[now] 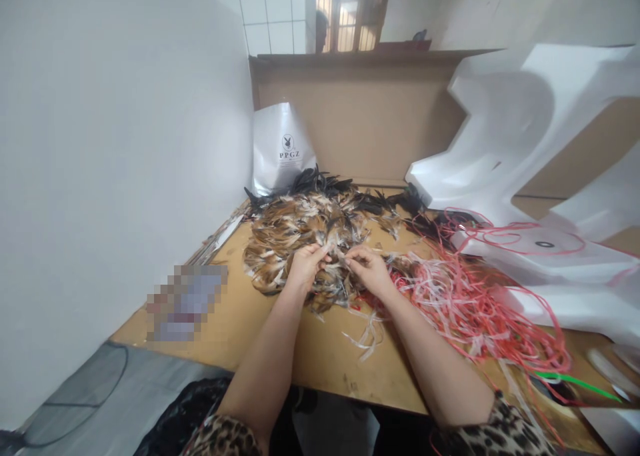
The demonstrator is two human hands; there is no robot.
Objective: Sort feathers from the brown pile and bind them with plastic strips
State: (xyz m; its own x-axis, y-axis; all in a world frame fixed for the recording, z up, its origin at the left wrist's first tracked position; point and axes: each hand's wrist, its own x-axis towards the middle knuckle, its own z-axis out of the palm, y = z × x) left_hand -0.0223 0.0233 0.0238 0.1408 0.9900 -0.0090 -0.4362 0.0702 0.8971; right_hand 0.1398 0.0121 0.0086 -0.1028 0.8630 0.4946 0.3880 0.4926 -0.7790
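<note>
A heap of brown, tan and black feathers (300, 226) lies on the wooden tabletop (320, 356) in front of me. My left hand (306, 266) and my right hand (367, 267) meet over the near edge of the heap. Both pinch the same small bunch of feathers (339, 253) between fingers and thumbs. To the right of my right hand spreads a tangle of red and pink plastic strips (465, 296). A few pale strips (367, 336) lie loose on the table below my hands.
A white bag printed PPGZ (283, 146) stands at the back left against a cardboard wall (370, 116). White moulded foam pieces (525, 149) fill the right side. A white wall runs along the left. A pixelated flat item (186, 303) lies near the left table edge.
</note>
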